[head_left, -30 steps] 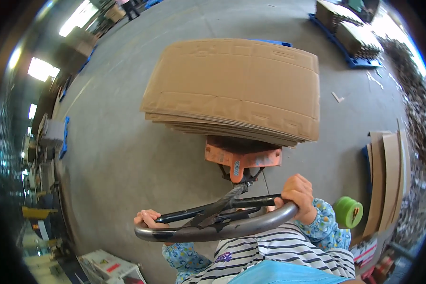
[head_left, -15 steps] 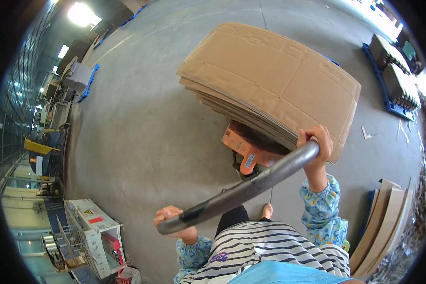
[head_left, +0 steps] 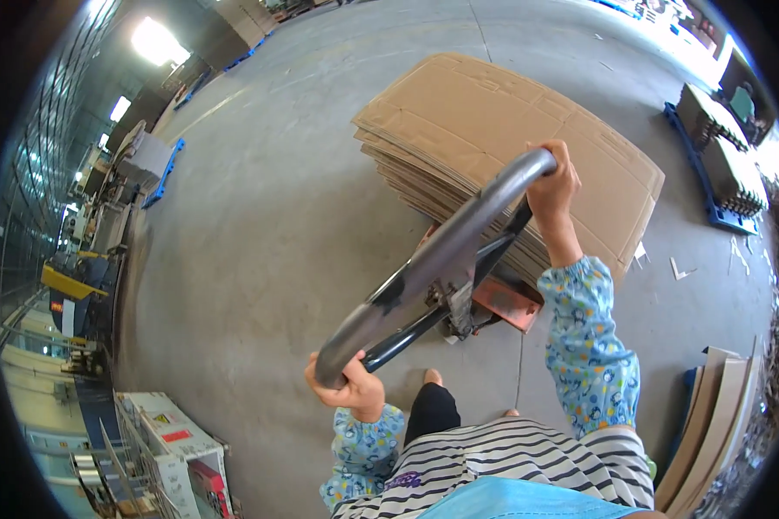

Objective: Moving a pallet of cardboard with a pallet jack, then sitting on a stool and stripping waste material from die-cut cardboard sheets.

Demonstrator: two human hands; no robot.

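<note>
Both my hands grip the thick grey handle (head_left: 424, 259) of a pallet jack, which slants up from near left to far right. My left hand (head_left: 355, 391) is wrapped round its near end, beside a black bar. At the far end my right hand (head_left: 554, 186) is closed round the bend, arm stretched forward. Beyond the handle lies a stack of flat brown cardboard sheets (head_left: 528, 121) on the jack. The jack's orange body (head_left: 509, 304) shows below the stack's near side; its forks are hidden.
At near left stands a white machine cabinet (head_left: 169, 428), with a yellow-topped machine (head_left: 74, 275) farther along. On the right are blue pallets with stacked sheets (head_left: 723, 160), leaning cardboard pieces (head_left: 710, 424) and scraps (head_left: 682, 270) on the grey floor. Another blue pallet (head_left: 164, 173) is at far left.
The handle has swung steeper: my right hand moved forward and slightly left, my left hand slightly right and up. The jack's body has turned, and the stack's left end has shifted right.
</note>
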